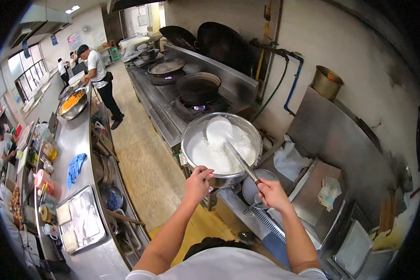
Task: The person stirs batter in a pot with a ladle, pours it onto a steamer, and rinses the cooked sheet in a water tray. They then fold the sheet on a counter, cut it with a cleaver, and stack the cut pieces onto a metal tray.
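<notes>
A large metal pot [187,161] stands in front of me, holding a thick white mixture [242,140]. My right hand [274,195] is closed round the handle of a ladle [241,161] that slants down into the pot. The ladle's round bowl looks filled or coated with white and rests in the mixture. My left hand [198,184] is at the pot's near-left rim, its fingers curled against the edge. What lies under the mixture's surface is hidden.
Beyond the pot, a stove carries a dark wok [198,88] over a flame and another pan [166,67]. At left, a steel counter holds a tray [81,219], a blue cloth [75,170] and a bowl of orange shreds [72,103]. A co-worker [97,70] stands there.
</notes>
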A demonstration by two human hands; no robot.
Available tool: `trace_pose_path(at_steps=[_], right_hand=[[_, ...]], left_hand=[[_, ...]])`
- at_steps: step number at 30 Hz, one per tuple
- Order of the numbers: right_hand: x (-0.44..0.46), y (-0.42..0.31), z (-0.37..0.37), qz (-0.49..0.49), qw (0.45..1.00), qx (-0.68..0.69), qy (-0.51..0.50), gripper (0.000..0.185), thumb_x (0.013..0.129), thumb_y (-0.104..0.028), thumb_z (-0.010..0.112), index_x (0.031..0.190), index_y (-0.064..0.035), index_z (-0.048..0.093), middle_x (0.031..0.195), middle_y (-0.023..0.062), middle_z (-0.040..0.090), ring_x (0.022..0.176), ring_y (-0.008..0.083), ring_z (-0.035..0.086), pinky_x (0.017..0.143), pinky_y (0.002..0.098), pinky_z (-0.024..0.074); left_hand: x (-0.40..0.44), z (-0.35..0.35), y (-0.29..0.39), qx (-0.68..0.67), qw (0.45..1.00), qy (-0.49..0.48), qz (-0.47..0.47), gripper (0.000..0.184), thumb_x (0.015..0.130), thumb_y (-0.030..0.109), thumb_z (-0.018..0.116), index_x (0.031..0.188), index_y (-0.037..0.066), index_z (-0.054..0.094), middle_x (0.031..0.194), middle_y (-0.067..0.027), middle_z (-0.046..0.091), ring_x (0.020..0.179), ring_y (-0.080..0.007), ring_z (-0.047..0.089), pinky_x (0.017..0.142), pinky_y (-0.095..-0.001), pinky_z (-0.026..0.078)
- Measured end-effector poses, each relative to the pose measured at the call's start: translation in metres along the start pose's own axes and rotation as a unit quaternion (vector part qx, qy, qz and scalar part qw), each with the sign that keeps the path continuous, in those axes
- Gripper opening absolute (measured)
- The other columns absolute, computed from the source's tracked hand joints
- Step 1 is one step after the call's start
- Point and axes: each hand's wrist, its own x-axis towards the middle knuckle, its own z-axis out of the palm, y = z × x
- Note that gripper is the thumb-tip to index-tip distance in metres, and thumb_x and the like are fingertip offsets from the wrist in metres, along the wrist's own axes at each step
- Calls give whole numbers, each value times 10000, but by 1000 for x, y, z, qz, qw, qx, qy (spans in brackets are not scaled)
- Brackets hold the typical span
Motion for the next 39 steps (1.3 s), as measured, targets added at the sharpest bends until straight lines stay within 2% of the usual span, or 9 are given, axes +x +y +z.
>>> trace_pose_path(at_steps=[5, 8, 9, 15, 19, 24, 29, 32, 39], right_hand=[[0, 53, 10, -130, 982, -112, 85, 452, 1052, -217, 560, 1454, -8, 561, 747, 46, 635, 593, 126, 587, 579, 292, 492], [-16, 52, 17, -155, 954, -218, 135, 469, 1028, -227, 588, 1443, -10, 561, 832, 147, 702, 727, 196, 675, 713, 324, 527], [-20, 49, 22, -172, 941, -247, 156, 472, 1000, -230, 612, 1418, -13, 579, 916, 227, 721, 805, 303, 726, 765, 390, 550], [-37, 32, 45, -162, 874, -396, 229, 445, 1003, -229, 596, 1414, -64, 558, 1066, 243, 691, 908, 465, 683, 792, 557, 547], [-40, 5, 55, -146, 836, -475, 235, 420, 993, -210, 599, 1390, -76, 567, 1009, 210, 668, 862, 434, 693, 723, 543, 562], [-24, -23, 55, -155, 846, -467, 205, 401, 984, -190, 602, 1364, -63, 582, 1004, 224, 669, 885, 447, 687, 770, 555, 557], [-9, -12, 57, -243, 872, -375, 202, 497, 975, -191, 622, 1436, -37, 515, 1099, 259, 650, 996, 455, 665, 869, 537, 540], [-20, -1, 58, -247, 900, -291, 211, 588, 959, -201, 652, 1487, -27, 463, 1194, 259, 643, 1045, 431, 660, 934, 510, 521], [-75, 104, -16, -149, 949, -201, 193, 615, 943, -222, 664, 1459, 50, 469, 1318, 316, 597, 1223, 477, 582, 1052, 497, 473]], left_hand=[[0, 1, -4, 3, 1000, -5, 9, 370, 786, -12, 665, 1095, 159, 775, 1155, -34, 667, 960, -290, 711, 803, -423, 568], [1, 2, -6, 4, 1000, 1, 21, 382, 776, -19, 665, 1095, 161, 774, 1150, -32, 665, 950, -287, 713, 792, -423, 569], [0, 1, -6, -2, 1000, 2, 23, 383, 774, -21, 666, 1094, 162, 774, 1147, -32, 665, 948, -287, 713, 789, -424, 569], [1, 1, -13, -35, 999, 5, 36, 449, 735, -71, 666, 1109, 157, 763, 1129, -38, 657, 936, -267, 717, 779, -410, 571], [0, 9, -24, -65, 997, 11, 51, 486, 713, -94, 663, 1124, 147, 756, 1145, -55, 649, 914, -265, 720, 783, -402, 569], [-2, 10, -23, -94, 995, 2, 39, 505, 703, -111, 647, 1138, 122, 752, 1164, -76, 651, 920, -246, 721, 797, -391, 571], [0, 5, -6, -56, 998, -33, 3, 288, 949, 92, 704, 1230, 33, 717, 1197, -182, 645, 1068, -366, 661, 901, -402, 542], [-21, 14, 7, -78, 995, 30, 54, 281, 954, 90, 699, 1222, 8, 710, 1257, -198, 625, 997, -327, 677, 842, -396, 566], [-113, 82, 81, -125, 969, -212, -9, 307, 928, 97, 728, 1219, 0, 697, 1295, -199, 596, 949, -275, 696, 688, -341, 589]])
